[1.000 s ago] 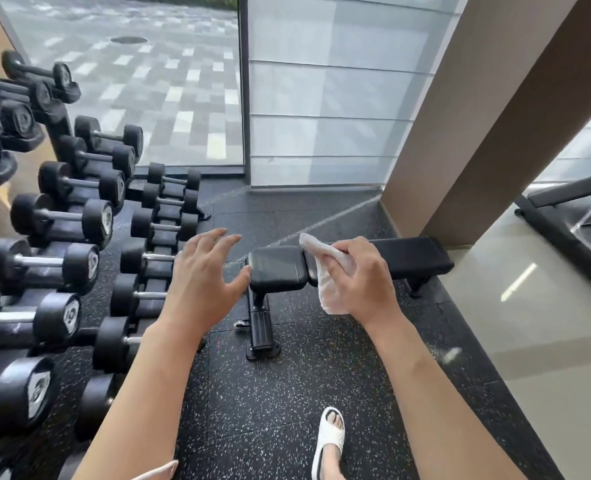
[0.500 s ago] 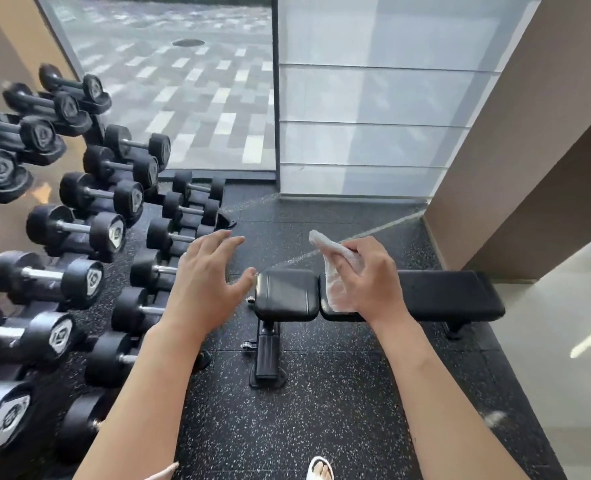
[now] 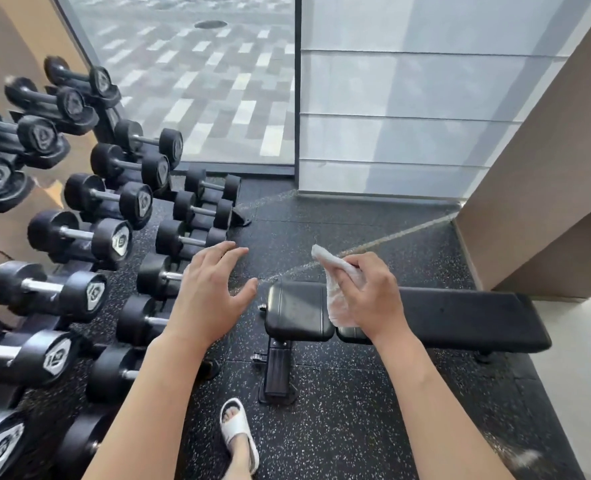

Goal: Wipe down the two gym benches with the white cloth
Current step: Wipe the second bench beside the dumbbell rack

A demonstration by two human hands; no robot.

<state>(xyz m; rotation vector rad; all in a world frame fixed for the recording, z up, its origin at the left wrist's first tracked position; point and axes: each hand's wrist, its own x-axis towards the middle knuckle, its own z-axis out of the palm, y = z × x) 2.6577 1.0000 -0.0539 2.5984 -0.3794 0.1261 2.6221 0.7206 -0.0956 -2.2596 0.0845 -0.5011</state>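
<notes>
I have stepped closer since a second ago: the bench point(image 3: 460, 317) now fills the near floor, right of the dumbbells point(image 3: 89, 237). My right hand point(image 3: 370, 296) pinches the white cloth point(image 3: 335, 289) above its seat pad, wiping not yet begun. Next: press down. My left hand point(image 3: 207, 292) hovers, fingers spread, released.
</notes>
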